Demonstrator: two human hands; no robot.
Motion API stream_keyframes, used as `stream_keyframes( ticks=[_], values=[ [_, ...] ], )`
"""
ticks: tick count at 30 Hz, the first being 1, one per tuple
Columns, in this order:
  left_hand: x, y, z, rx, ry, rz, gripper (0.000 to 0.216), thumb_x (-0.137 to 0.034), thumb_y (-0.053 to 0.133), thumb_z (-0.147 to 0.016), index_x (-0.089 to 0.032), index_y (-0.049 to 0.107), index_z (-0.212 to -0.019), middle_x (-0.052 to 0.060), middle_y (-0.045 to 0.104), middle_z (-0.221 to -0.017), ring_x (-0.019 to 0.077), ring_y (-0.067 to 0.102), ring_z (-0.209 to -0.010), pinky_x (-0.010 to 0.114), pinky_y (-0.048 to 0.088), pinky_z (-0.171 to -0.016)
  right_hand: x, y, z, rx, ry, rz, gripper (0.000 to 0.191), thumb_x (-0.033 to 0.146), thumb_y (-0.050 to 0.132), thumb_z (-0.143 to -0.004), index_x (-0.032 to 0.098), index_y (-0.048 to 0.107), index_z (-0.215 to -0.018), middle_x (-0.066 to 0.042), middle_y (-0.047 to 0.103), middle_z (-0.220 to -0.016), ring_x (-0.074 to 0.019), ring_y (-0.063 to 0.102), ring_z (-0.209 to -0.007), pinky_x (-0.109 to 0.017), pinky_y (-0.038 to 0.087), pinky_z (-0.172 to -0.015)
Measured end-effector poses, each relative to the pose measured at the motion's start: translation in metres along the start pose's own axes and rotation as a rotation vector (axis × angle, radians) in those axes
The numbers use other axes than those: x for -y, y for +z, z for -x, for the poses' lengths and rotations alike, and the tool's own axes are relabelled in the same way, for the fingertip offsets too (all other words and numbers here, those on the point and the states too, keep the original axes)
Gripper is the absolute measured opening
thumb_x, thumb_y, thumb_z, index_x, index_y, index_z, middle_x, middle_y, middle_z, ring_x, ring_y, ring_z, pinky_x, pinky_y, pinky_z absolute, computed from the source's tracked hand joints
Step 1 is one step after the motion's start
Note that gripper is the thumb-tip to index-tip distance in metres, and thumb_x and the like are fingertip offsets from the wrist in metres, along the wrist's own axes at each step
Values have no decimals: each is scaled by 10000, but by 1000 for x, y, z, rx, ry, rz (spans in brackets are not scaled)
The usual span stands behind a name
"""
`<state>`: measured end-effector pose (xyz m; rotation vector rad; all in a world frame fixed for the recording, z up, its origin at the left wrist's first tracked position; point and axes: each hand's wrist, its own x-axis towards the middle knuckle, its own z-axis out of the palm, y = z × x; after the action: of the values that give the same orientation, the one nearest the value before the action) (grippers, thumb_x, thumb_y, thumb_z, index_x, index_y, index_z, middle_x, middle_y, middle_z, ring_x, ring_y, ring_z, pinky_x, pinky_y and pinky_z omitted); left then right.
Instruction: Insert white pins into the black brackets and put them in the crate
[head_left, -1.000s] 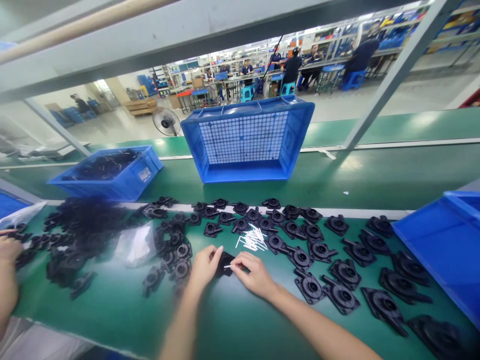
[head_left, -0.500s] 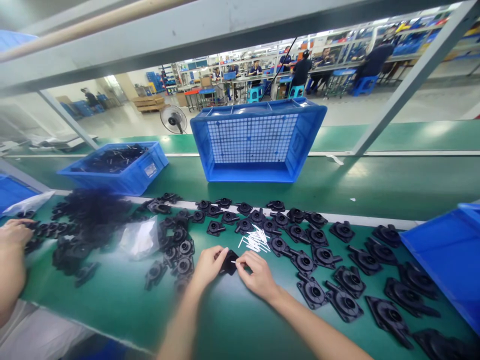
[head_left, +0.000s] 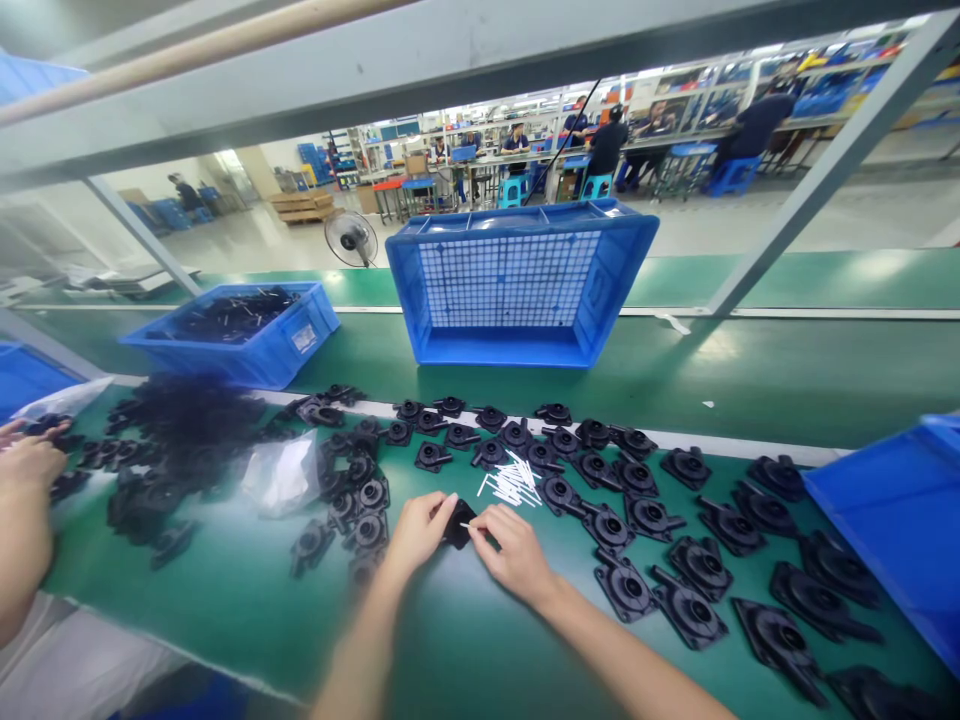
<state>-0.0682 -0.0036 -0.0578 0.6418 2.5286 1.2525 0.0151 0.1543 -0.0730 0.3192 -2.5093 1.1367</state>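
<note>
My left hand [head_left: 417,529] is closed around a small black plastic part [head_left: 458,524], held just above the green bench. My right hand [head_left: 512,547] pinches a thin white pin [head_left: 469,525] with its tip against that part. A loose heap of white pins [head_left: 511,480] lies just beyond my hands. Several black parts [head_left: 645,515] are spread in rows to the right, and a denser pile of black parts [head_left: 180,440] sits to the left.
A tall blue mesh crate [head_left: 517,280] stands behind on the green conveyor. A low blue bin [head_left: 232,335] of dark parts is at back left, another blue bin [head_left: 896,520] at right. A clear plastic bag [head_left: 281,475] lies by the pile. Another person's hand [head_left: 30,465] works at far left.
My hands have stayed on the black part with the pin against it. The view has shifted slightly, and the other person's hand at far left has moved a little further back.
</note>
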Motion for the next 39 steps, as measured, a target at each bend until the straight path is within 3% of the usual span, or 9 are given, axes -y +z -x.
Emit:
stream_keyframes(
  ticks=[7, 29, 35, 39],
  values=[
    [2, 3, 1, 36, -74, 62, 497, -539, 319, -870, -173, 476, -573, -22, 500, -461, 118, 467, -472, 225, 309, -518, -1, 0, 0, 4, -3, 30, 141, 217, 464, -900, 220, 581, -823, -52, 617, -781, -193, 518, -727, -313, 373, -665],
    [-2, 8, 2, 76, -129, 151, 508, -567, 331, -858, -168, 489, -588, -21, 509, -422, 117, 495, -402, 209, 360, -465, -7, 3, 0, -26, 125, -29, 140, 208, 468, -884, 187, 519, -755, -15, 555, -719, -150, 503, -701, -259, 355, -652],
    [5, 3, -3, 7, -99, 234, 505, -557, 389, -846, -149, 530, -583, -22, 471, -435, 106, 460, -431, 209, 350, -468, -7, 2, -7, -60, 341, -407, 158, 267, 505, -858, 172, 555, -742, -3, 546, -682, -127, 488, -631, -242, 364, -599],
    [-1, -8, -2, -23, -25, 309, 408, -505, 477, -828, -140, 637, -917, 48, 629, -787, 145, 561, -704, 227, 438, -630, -11, 3, -11, -73, 488, -854, 238, 384, 581, -817, 158, 547, -749, 8, 529, -660, -104, 461, -574, -222, 360, -541]
  ],
)
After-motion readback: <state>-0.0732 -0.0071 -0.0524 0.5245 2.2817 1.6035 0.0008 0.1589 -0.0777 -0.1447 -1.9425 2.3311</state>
